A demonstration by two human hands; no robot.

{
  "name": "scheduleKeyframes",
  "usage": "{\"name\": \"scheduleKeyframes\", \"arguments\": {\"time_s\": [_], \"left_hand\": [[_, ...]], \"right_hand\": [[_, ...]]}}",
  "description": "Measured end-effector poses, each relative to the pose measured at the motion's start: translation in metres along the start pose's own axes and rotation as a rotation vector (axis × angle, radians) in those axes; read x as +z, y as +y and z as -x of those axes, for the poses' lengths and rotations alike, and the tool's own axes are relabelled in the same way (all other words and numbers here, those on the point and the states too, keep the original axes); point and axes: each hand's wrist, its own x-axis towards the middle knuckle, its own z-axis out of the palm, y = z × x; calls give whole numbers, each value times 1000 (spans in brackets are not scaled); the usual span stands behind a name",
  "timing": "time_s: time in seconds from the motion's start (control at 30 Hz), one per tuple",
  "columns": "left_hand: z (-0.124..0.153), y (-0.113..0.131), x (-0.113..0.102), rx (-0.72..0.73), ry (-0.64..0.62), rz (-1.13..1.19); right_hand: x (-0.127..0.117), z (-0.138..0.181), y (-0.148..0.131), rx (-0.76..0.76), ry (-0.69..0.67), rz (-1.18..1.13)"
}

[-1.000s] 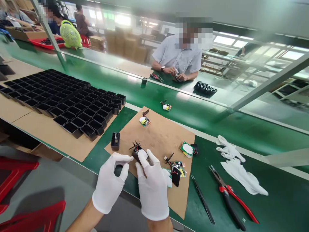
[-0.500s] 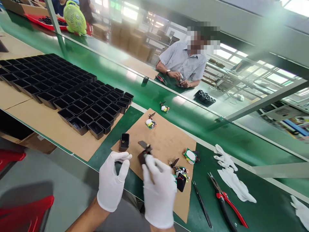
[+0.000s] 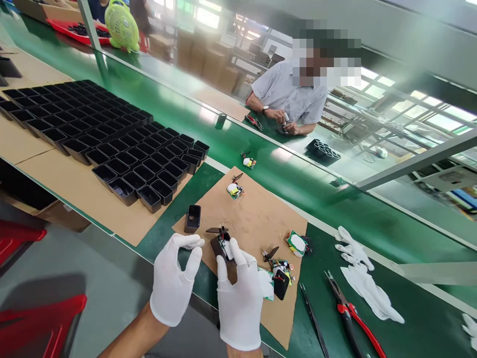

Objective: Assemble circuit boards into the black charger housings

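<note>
Both my hands wear white gloves near the front edge of a brown cardboard sheet [image 3: 257, 214]. My right hand [image 3: 238, 298] is closed round a small black housing with a circuit board in it [image 3: 220, 242], wires sticking out of its top. My left hand [image 3: 172, 281] hovers just to the left, thumb and fingers curled towards each other with nothing between them. An empty black housing [image 3: 193, 219] stands upright on the sheet's left corner. More circuit boards lie on the sheet: one far [image 3: 234, 189], one right [image 3: 297, 243], and a cluster [image 3: 278, 271] beside my right hand.
Rows of several empty black housings [image 3: 112, 144] fill the cardboard at left. Tweezers [image 3: 314, 320], red-handled pliers [image 3: 352, 318] and spare white gloves [image 3: 363, 281] lie on the green mat at right. Another board [image 3: 247, 161] rides the green belt. A person [image 3: 294, 99] works across it.
My right hand has turned the housing with the board slightly; the wires now point up and left. My left hand has barely moved. The view has shifted a little.
</note>
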Motion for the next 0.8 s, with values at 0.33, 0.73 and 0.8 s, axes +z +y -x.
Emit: {"name": "scheduleKeyframes", "arguments": {"time_s": [0.33, 0.73, 0.8], "left_hand": [[0, 0, 0, 19, -4, -60], [0, -2, 1, 51, 4, -86], [1, -1, 2, 52, 3, -81]], "right_hand": [[4, 2, 5, 24, -12, -153], [0, 3, 3, -5, -62, -236], [-4, 6, 3, 68, -24, -281]]}}
